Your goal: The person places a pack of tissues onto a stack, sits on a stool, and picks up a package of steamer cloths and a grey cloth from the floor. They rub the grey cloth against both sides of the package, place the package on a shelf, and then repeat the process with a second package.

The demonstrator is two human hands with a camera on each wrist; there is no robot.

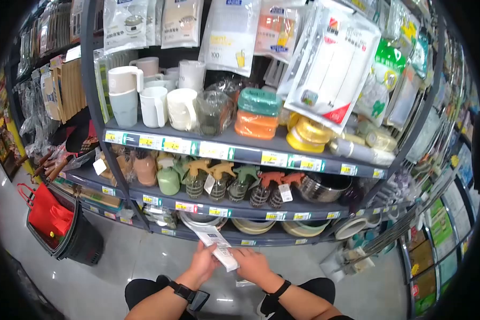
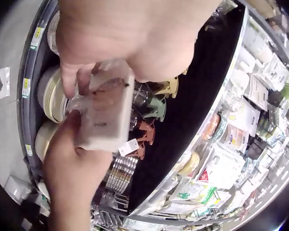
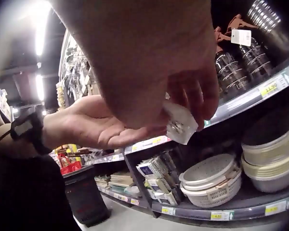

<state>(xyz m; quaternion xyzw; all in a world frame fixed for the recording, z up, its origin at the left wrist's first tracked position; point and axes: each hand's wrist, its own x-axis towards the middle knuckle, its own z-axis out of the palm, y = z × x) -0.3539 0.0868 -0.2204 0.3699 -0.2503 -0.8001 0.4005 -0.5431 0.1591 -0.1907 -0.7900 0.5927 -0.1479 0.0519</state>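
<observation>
Both hands hold a white, flat plastic-wrapped packet [image 1: 214, 241] with dark print, low in front of the shelves. My left hand [image 1: 204, 262] grips its left edge, thumb lying on the face. At its lower right end, my right hand [image 1: 252, 263] pinches the wrapping. The left wrist view shows the packet's broad face [image 2: 105, 118], with a brownish picture on it, between the two hands. From the right wrist, only a white corner of the packet [image 3: 181, 126] shows below the right fingers; the rest is hidden behind that hand.
A shelf rack carries mugs [image 1: 154, 106], orange and green lidded boxes [image 1: 258, 113] and hanging packets [image 1: 333, 64]. Lower down stand spray bottles [image 1: 217, 181], basins [image 1: 304, 228] and white baskets [image 3: 212, 180]. A dark shopping basket [image 1: 85, 242] with a red bag [image 1: 50, 213] stands at left.
</observation>
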